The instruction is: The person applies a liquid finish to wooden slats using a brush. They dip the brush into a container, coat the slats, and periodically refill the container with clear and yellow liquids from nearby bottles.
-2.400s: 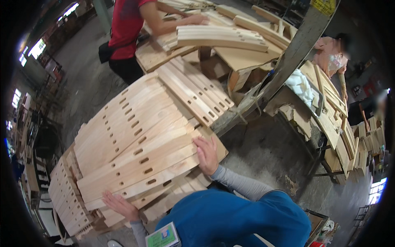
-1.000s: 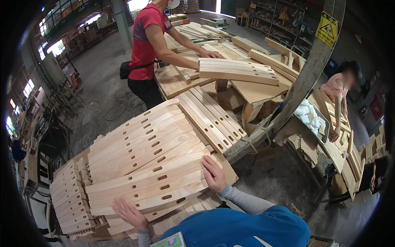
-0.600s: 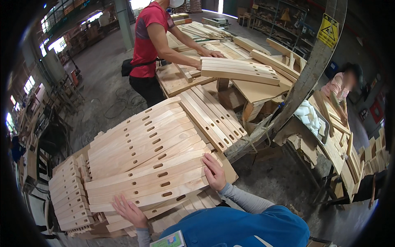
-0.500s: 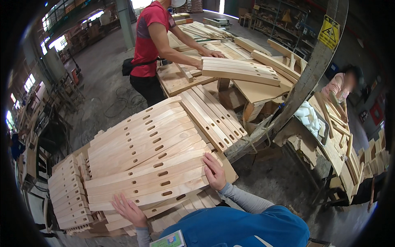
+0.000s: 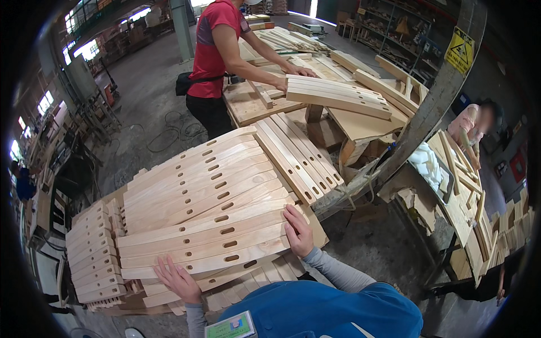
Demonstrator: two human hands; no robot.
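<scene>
Pale wooden slats [image 5: 211, 243] with oval slots lie side by side before me, overlapping more slats beneath. My left hand [image 5: 179, 280] rests at their near edge, fingers stretched out over the wood. At the right ends of the same slats is my right hand [image 5: 298, 230], its fingers laid against the end edges and slightly bent. Neither hand is wrapped round a slat. Beyond them a wider row of slotted slats [image 5: 197, 177] fans out. A stack of shorter-looking slats [image 5: 93, 253] stands to the left.
More slotted slats [image 5: 298, 158] lie at an angle beyond my right hand. Across from me a co-worker in a red shirt [image 5: 217, 42] handles a bundle of slats [image 5: 338, 97]. A metal post [image 5: 434, 96] with a yellow warning sign rises at right. Another person [image 5: 476, 121] works farther right.
The view has shifted slightly, so the scene sits a little farther right. My right hand's fingers have settled a little at the slat ends; the left hand stays at the near edge.
</scene>
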